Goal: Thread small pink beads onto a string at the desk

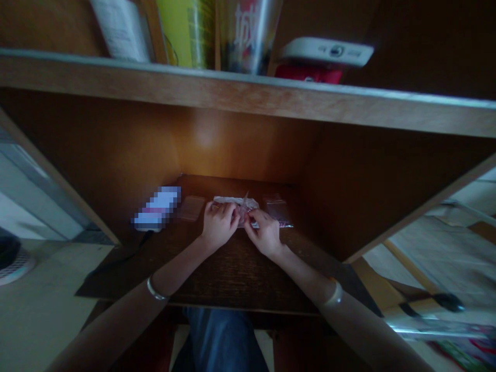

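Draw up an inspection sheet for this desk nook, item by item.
Surface: dark wooden desktop, streaky in the dim light.
Job's things: crinkled clear plastic between the hands; white sheet-like piece partly behind it.
Clutter: lit phone at left; a flat clear packet on each side of the hands.
Grip: left hand and right hand at the plastic, fingers curled; exact hold unclear.
Cables: dark cable trailing from the phone.
Surroundings: wooden shelf above, bearing a clear cup.

Frame centre: clear plastic wrapping [243, 208] partly hidden by the hands [220, 225]; contents indistinct. Left: phone screen [158, 207] pixelated. Top edge: printed cup [248, 39] cut off.
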`<action>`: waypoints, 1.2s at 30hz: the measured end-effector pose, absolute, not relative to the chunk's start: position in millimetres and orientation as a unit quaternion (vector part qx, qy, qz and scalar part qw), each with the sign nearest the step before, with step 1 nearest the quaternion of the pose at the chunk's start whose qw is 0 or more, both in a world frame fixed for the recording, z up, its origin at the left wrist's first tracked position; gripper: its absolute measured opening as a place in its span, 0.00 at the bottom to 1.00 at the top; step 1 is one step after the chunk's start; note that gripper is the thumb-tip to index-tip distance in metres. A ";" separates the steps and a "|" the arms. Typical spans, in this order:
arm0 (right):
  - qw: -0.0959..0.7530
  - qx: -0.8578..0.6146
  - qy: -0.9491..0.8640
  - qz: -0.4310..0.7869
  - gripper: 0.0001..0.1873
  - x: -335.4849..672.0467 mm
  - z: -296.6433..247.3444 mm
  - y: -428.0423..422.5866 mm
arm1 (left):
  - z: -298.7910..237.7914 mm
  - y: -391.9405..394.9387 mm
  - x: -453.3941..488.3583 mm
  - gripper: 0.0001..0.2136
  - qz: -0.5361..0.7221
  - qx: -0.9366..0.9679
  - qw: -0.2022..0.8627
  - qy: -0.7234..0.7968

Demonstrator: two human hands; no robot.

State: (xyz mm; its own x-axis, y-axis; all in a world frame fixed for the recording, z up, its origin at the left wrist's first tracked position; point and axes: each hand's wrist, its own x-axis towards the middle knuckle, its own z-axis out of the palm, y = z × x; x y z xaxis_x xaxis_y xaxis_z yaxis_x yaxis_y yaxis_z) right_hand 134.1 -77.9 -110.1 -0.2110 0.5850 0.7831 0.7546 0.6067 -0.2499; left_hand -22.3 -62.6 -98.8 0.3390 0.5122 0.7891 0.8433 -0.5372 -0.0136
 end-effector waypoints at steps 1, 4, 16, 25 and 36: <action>0.457 -0.437 -0.769 -0.094 0.08 133.7 -110.0 -78.5 | -98.4 -61.4 -23.8 0.06 -0.386 -0.787 0.213 -0.431; 0.473 -0.456 -0.750 -0.083 0.09 133.6 -108.2 -79.9 | -97.3 -60.4 -26.0 0.05 -0.400 -0.793 0.205 -0.412; 0.435 -0.491 -0.752 -0.066 0.10 135.7 -111.1 -76.1 | -101.3 -65.6 -21.1 0.08 -0.401 -0.817 0.206 -0.358; 0.408 -0.544 -0.732 -0.039 0.12 140.4 -109.5 -72.5 | -100.7 -66.4 -17.6 0.08 -0.352 -0.847 0.192 -0.348; 0.464 -0.463 -0.753 0.059 0.13 140.4 -116.4 -67.2 | -110.5 -62.1 -18.1 0.31 -0.335 -0.854 0.136 -0.374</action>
State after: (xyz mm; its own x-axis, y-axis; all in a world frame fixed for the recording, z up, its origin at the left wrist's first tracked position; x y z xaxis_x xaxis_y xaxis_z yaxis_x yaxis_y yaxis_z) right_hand 140.4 -67.2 -116.4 -0.1395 0.7517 0.6446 0.6425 0.5641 -0.5187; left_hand -18.1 -62.1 -110.5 0.4949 0.5479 0.6744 0.7301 -0.6831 0.0192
